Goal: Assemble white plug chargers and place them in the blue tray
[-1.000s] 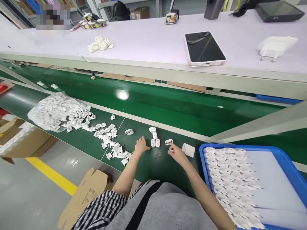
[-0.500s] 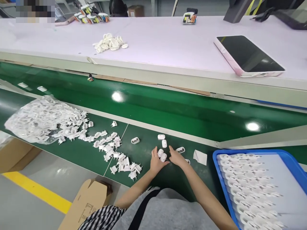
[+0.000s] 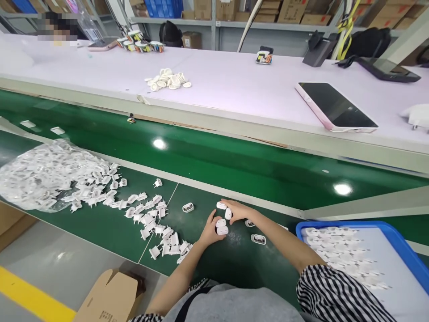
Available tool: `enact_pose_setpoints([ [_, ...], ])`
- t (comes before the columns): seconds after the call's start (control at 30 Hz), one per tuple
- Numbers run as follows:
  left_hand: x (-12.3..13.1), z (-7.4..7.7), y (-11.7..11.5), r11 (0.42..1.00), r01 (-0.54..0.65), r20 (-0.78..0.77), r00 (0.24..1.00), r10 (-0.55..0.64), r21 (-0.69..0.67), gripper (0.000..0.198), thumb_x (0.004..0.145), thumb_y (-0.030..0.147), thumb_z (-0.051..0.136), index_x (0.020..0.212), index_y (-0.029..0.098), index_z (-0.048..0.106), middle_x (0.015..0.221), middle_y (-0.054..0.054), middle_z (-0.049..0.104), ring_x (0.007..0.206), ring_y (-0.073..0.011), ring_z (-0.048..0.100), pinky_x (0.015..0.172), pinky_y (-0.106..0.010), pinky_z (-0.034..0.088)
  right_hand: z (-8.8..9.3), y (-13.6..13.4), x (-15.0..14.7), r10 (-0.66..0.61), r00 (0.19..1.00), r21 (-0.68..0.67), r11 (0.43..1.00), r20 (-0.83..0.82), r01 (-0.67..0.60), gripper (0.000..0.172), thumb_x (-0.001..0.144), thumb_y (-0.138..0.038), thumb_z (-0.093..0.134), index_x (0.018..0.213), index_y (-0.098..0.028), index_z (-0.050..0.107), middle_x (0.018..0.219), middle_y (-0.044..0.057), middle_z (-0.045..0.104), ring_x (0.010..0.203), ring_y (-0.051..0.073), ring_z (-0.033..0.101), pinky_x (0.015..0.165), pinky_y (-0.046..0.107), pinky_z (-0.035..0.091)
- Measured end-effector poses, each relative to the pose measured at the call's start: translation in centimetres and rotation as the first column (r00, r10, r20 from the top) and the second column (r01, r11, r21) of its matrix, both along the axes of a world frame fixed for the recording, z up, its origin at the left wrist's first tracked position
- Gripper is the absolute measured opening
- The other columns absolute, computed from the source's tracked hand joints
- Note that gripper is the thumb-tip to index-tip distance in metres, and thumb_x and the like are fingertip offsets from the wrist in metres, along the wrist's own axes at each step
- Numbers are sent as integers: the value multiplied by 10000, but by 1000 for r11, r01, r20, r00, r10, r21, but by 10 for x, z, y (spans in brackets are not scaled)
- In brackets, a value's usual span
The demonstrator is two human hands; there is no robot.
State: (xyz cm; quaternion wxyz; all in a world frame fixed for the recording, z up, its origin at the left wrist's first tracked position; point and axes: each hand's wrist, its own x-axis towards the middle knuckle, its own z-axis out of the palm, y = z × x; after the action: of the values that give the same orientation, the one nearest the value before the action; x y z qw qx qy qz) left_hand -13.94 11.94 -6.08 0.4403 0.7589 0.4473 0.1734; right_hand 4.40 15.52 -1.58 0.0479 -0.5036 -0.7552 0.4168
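My left hand (image 3: 208,231) is curled around the side of two white oval charger housings (image 3: 221,226), its thumb and forefinger against them. Just beyond, my right hand (image 3: 238,210) reaches over two more white oval housings, one lying crosswise (image 3: 221,205) and one lengthwise (image 3: 228,213), with its fingertips on them. Open-faced housings with dark insides lie about the hands: one to the left (image 3: 188,207), one to the right (image 3: 258,239), and another partly hidden (image 3: 250,223) by the right forearm.
Loose white plug pieces (image 3: 147,219) spread leftward to a clear plastic bag (image 3: 40,174) full of them. A blue tray (image 3: 395,237) at right holds rows of white parts. Behind, a raised shelf (image 3: 228,98) carries a phone (image 3: 337,107) and white oval caps (image 3: 169,79). A carton (image 3: 107,295) stands below.
My right hand has moved up and left, onto the two farther housings. My left hand stays by the nearer pair. The view has tilted up, showing more of the shelves behind.
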Motion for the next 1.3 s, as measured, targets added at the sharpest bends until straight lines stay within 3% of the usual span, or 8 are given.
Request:
enact_pose_setpoints([
  [0.1,2,1,10,997,70,12,998,-70,-19,560,434,194,636,959,188,439,1103,-62,370,1042,-213,359,889,-342,292,-6,-6,-2,-53,998,-29,998,-16,52,802,461,-187,634,1177,-226,274,1166,68,393,1043,215,363,829,325,300],
  [0.4,9,1,9,986,87,34,996,-83,-145,603,486,142,589,1042,187,359,989,-41,477,910,-178,462,794,-318,372,-18,-14,-8,-196,981,-59,979,0,196,710,541,-154,564,1182,-154,261,1175,105,375,1044,232,346,821,327,298],
  [0.53,-1,-5,5,992,123,28,992,-122,-40,699,436,196,635,1072,161,345,1173,-107,316,1074,-239,321,876,-358,297,-20,-19,-16,-302,952,-27,953,41,303,588,602,-193,518,1151,-169,307,1115,97,432,1002,231,393,800,329,310],
  [0.77,-19,-6,14,991,135,-141,981,-136,-14,1190,334,356,685,1227,145,-74,1282,-168,89,1163,-301,100,930,-450,127,-31,-24,-28,-430,902,-57,901,24,431,604,627,-37,367,1205,-102,205,1149,142,385,994,189,414,794,289,332],
  [0.93,-7,-9,6,998,58,-163,985,-50,40,1148,386,346,663,1221,136,-96,1281,-175,98,1163,-294,106,928,-459,119,-27,-4,-33,-643,766,-57,764,7,643,409,730,-159,309,1137,-157,350,1039,92,487,892,155,486,762,275,366],
  [1.07,-2,-15,0,997,14,-122,993,-5,76,1105,423,322,649,1215,161,-103,1267,-161,169,1148,-281,181,919,-461,158,-19,18,-44,-532,847,-140,840,-21,524,451,647,-339,484,1060,-159,451,1044,88,494,917,187,474,754,273,372],
  [1.17,-3,-16,3,994,64,-94,994,-57,83,1107,424,324,650,1214,158,-106,1257,-165,201,1135,-282,216,914,-461,175,-17,28,-44,-355,932,-138,929,-72,343,349,622,-280,514,958,-190,535,1028,50,508,902,178,479,750,266,368],
  [1.3,-4,-13,9,994,96,-118,989,-89,52,1140,418,342,644,1202,147,-160,1278,-172,130,1151,-274,176,928,-449,146,-23,33,-32,-261,951,-199,953,-167,227,262,698,-223,381,833,-162,597,919,40,554,747,136,528,640,238,396],
])
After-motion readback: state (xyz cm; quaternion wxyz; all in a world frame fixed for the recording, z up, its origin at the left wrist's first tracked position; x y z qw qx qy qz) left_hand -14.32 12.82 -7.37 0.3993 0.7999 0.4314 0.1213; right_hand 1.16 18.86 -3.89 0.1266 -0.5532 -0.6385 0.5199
